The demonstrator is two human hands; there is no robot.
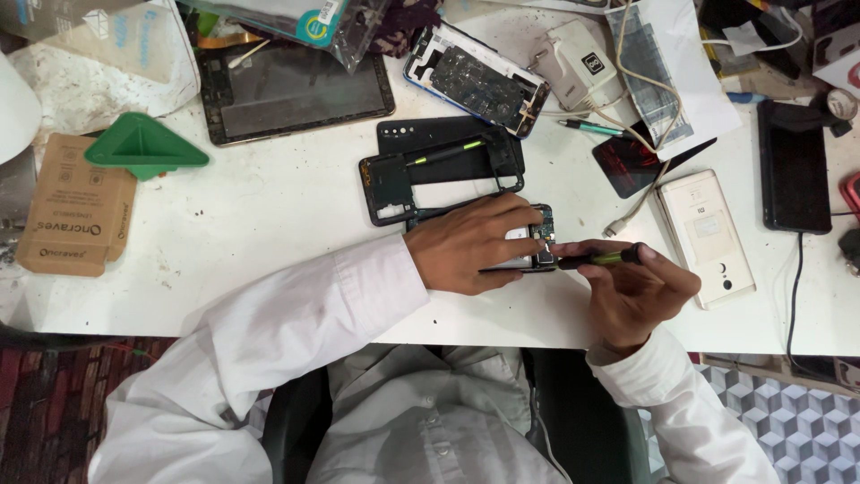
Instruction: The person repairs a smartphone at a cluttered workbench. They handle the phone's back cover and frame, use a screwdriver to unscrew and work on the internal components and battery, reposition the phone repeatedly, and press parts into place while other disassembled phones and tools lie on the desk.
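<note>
Your left hand [470, 246] lies flat on an opened phone [536, 235] near the front edge of the desk [269, 215], a little right of the middle. The fingers are pressed together and lie across the phone, so most of it is hidden; only its right end shows. There the back is off, and you can see a dark circuit board with small metal parts and a pale patch beside it.

Your right hand [636, 291] holds a thin screwdriver [596, 259] with a black and yellow-green handle. Thumb and fingers pinch the handle, and the tool lies almost level, with its tip at the right end of the phone, just beside your left fingertips.

Just behind the phone lies a black middle frame [394, 184], empty inside, and partly under it a black back cover [448, 143] with a second thin tool [448, 151] on top. Toward the right edge lies a white phone [708, 235] face down, and beyond it a black phone [794, 170]. At the back edge there is a dark tablet [291, 90] and another opened phone with blue rim [475, 81]. A green plastic triangle [143, 145] and a brown cardboard box [79, 215] are near the left edge.
</note>
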